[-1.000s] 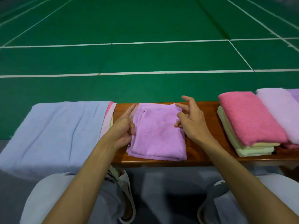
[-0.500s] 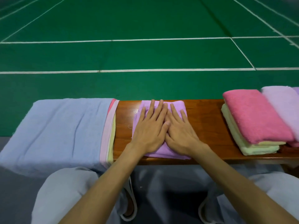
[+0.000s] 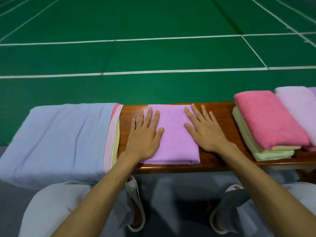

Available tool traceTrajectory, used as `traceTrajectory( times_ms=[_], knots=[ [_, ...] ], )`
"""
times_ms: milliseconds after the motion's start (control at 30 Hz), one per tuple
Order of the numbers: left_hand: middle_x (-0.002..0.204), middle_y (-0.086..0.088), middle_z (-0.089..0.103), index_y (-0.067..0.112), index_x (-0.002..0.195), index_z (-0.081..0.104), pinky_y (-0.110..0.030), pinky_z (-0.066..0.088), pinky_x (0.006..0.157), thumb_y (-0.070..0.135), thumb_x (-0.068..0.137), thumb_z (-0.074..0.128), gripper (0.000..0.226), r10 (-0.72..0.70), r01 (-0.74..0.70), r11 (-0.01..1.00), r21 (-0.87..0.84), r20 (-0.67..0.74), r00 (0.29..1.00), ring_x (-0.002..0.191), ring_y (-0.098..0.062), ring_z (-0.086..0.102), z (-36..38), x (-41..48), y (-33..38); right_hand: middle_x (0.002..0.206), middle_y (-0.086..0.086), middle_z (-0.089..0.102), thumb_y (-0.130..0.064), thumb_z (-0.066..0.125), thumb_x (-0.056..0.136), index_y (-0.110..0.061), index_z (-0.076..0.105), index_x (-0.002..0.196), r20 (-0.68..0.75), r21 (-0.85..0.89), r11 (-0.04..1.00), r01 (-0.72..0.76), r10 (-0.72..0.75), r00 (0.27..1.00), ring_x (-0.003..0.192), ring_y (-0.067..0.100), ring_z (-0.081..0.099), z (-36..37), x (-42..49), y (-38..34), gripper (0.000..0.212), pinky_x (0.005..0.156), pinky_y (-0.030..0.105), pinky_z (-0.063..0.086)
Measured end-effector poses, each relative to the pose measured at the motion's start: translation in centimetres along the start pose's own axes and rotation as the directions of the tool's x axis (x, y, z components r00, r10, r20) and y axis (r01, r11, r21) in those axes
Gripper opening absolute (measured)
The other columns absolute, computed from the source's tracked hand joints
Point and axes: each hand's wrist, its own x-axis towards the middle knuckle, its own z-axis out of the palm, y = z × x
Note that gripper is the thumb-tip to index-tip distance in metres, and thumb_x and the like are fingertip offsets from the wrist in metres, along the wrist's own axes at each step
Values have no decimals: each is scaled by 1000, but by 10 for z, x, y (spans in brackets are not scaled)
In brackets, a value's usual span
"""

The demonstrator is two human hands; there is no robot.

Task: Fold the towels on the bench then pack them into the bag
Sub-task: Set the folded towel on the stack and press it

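A folded purple towel lies flat in the middle of the wooden bench. My left hand presses flat on its left edge, fingers straight and spread, partly over the bench wood. My right hand presses flat on its right edge the same way. To the left, a stack of unfolded towels, light blue on top with pink and yellow edges below, drapes over the bench. At the right stands a folded pile, a pink towel over a yellow towel. No bag is in view.
More folded towels, pale lilac, lie at the far right edge. A green court floor with white lines stretches beyond the bench. My knees in grey trousers and my light shoes are below the bench front.
My hands came down onto the purple towel, met at its centre, then slid apart to its left and right edges, flattening it.
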Motion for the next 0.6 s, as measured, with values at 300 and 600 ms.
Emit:
traceTrajectory(
  times_ms=[300,600],
  knots=[
    [169,6,-22,30,163,-12,-52,-11,126,68,101,10,77,-114,106,983,-152,-43,993,154,-21,-27,3,3,18,171,-3,-9,-68,23,98,-28,-2,164,-104,235,971,43,-19,994,158,18,-8,-11,-5,-1,81,128,47,4],
    [171,7,-16,30,164,-6,-50,-2,128,87,79,52,118,391,-401,913,74,121,912,157,-17,-20,-15,-60,1,171,6,-11,-80,63,74,-10,-2,163,74,-78,916,394,-389,918,157,22,-14,-2,-66,-26,131,128,45,2]
  ],
)
